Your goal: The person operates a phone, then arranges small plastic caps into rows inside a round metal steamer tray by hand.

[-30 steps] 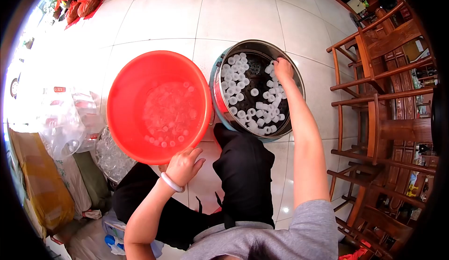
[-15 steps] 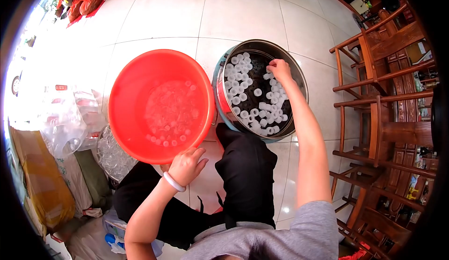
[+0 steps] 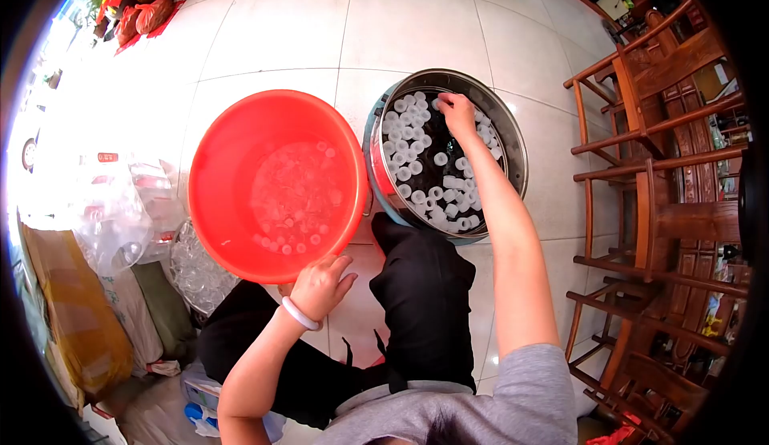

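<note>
My left hand (image 3: 322,286), with a pale bracelet at its wrist, rests at the near rim of a red basin (image 3: 228,157), fingers bent against it. Inside the basin lie several small translucent pieces (image 3: 296,197), some of them round. To its right stands a round metal steamer pan (image 3: 513,136) with a dark perforated bottom. Several small white ring-shaped cups (image 3: 404,136) lie on that bottom, grouped left, right and near. Over the pan's far part, my right hand (image 3: 456,114) pinches a white cup (image 3: 437,104) at its fingertips.
Wooden chairs (image 3: 633,173) line the right side. At the left are clear plastic bags (image 3: 112,213), a container of clear plastic items (image 3: 200,273) and a yellow-brown wrapped package (image 3: 84,309). Red-covered jars (image 3: 152,14) stand at the far left on the tiled floor (image 3: 408,20).
My right hand has moved left over the pan, from its right side to the far middle, with a white cup now at its fingertips. My left hand has stayed at the basin's rim.
</note>
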The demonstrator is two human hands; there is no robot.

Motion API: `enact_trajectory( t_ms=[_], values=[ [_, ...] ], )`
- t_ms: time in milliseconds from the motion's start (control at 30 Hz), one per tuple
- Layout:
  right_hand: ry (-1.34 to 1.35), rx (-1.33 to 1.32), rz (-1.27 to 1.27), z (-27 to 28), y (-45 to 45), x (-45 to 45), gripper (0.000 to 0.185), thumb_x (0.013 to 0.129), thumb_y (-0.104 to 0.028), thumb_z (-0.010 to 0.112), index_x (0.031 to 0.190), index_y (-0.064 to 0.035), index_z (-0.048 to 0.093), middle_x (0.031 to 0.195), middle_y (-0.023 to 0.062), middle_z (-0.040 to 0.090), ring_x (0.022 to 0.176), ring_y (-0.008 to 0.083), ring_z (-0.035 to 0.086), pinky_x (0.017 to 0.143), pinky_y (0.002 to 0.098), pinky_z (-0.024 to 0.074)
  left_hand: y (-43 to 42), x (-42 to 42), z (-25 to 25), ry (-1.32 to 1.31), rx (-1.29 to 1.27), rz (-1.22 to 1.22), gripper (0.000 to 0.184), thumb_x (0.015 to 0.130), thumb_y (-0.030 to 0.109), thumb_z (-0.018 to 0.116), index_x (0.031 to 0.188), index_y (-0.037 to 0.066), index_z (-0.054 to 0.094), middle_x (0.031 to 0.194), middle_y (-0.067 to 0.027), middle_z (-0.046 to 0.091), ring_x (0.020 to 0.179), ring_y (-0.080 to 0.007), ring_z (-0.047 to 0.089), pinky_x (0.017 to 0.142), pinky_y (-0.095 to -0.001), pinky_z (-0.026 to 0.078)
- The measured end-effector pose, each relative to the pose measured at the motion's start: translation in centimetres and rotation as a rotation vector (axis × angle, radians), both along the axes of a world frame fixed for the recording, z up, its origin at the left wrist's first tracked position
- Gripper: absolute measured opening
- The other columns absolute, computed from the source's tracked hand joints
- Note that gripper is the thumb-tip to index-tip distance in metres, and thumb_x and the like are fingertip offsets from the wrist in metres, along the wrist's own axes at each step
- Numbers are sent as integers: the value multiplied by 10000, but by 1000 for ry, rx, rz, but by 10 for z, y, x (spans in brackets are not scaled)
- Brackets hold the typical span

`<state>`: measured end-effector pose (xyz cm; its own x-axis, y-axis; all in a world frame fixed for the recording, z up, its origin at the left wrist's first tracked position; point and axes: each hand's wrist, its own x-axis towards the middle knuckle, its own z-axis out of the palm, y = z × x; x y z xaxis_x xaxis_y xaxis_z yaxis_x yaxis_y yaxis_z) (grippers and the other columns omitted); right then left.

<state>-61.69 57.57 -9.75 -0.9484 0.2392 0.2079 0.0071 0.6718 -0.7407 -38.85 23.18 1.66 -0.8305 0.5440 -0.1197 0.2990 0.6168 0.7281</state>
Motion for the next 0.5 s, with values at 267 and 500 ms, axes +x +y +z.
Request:
enact_trajectory(
  t_ms=[267, 500],
  values=[
    [-61, -184, 64, 0, -5, -9, 234, 830, -82, 539, 1028, 21, 612, 905, 129, 660, 701, 173, 652, 619, 277, 506, 0, 0, 2, -7, -19, -6, 235, 773, 127, 614, 956, -15, 575, 779, -168, 596, 707, -328, 584, 644, -382, 468],
    [-99, -91, -12, 14, 29, 9, 198, 808, -50, 531, 964, 12, 637, 829, 147, 663, 661, 191, 657, 637, 292, 509, 0, 1, 2, 2, -5, -12, 231, 771, 124, 613, 954, -12, 573, 787, -173, 589, 716, -338, 578, 647, -389, 466]
  ],
)
